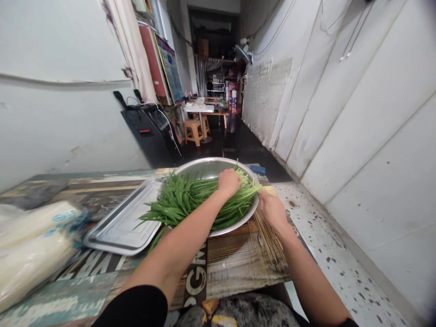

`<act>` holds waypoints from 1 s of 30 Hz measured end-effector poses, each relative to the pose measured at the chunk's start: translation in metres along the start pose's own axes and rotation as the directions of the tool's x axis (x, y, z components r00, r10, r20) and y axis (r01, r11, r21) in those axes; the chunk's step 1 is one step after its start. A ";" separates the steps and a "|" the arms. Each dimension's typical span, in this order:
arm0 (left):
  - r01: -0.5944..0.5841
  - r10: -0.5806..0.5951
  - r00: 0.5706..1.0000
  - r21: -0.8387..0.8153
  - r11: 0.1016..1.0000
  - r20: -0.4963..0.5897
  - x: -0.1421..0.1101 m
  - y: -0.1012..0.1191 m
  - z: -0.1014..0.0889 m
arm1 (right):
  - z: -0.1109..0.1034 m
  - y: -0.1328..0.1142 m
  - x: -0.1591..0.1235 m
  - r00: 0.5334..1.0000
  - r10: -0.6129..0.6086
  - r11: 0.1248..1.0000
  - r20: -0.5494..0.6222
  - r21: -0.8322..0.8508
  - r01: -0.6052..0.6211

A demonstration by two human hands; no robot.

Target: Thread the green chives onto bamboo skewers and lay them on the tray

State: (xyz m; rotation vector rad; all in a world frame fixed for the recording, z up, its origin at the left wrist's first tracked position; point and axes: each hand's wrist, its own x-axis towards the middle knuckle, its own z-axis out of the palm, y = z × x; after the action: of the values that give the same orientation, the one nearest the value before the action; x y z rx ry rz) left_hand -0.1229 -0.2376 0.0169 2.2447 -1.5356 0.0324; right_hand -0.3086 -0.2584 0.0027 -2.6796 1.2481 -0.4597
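A wide steel bowl (247, 223) holds a heap of long green garlic chives (190, 195), leaves to the left and pale stem ends to the right. My left hand (229, 181) reaches across the heap, its fingers closed on the stems near the bowl's far right side. At the right rim my right hand (272, 208) pinches the tips of a few stems; its fingertips are partly hidden. Thin bamboo skewers (269, 238) lie on the table under and beside my right hand. Some leaves hang over the bowl's left edge onto a metal tray (126, 222).
Plastic bags with pale contents (41, 245) lie at the left of the patterned wooden table (238, 259). A blue object (258, 170) sits behind the bowl. Beyond are a black machine (150, 131), a stool (193, 131) and a white table (198, 109). A wall runs along the right.
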 end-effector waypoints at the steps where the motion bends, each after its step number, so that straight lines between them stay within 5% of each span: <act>1: -0.003 0.002 1.000 -0.051 0.999 -0.022 0.001 0.000 0.001 | 0.000 0.000 0.000 1.000 -0.005 1.000 0.001 0.005 0.004; 12: 0.022 -0.003 0.999 -0.447 0.894 0.043 0.011 -0.013 0.020 | 0.000 0.001 0.001 1.000 0.001 1.000 0.005 0.015 -0.001; 30: 0.065 -0.047 0.998 -0.480 0.875 0.050 0.009 -0.009 0.019 | -0.003 -0.003 -0.001 1.000 0.003 1.000 0.005 0.005 -0.003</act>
State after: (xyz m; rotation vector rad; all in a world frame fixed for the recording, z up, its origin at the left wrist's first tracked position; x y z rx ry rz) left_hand -0.1157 -0.2495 -0.0011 1.8912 -1.3140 -0.3732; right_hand -0.3084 -0.2559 0.0064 -2.6725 1.2480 -0.4543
